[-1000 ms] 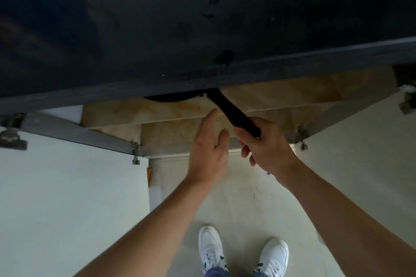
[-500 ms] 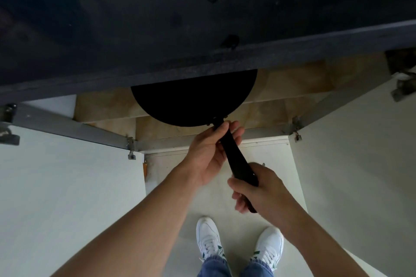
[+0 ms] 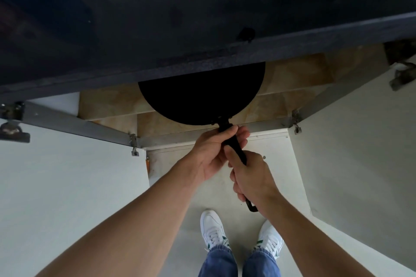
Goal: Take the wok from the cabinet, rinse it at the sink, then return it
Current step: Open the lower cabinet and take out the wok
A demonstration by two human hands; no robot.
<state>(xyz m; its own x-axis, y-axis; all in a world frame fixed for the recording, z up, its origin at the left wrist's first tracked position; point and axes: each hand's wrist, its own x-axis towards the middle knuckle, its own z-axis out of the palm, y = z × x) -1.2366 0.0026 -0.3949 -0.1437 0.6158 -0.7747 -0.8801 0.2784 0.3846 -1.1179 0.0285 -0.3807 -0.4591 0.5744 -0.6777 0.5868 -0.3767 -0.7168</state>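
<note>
As hands (image 3: 213, 153) (image 3: 254, 177) grip, wok (image 3: 202, 96) lies beyond.

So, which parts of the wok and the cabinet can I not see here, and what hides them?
Head view, the only one:
- Far half of the wok: hidden under the dark countertop.
- Most of the handle: covered by the left hand and the right hand, which grip it.
- Back of the cabinet: behind the same countertop.
- Sink: outside the frame.
</note>
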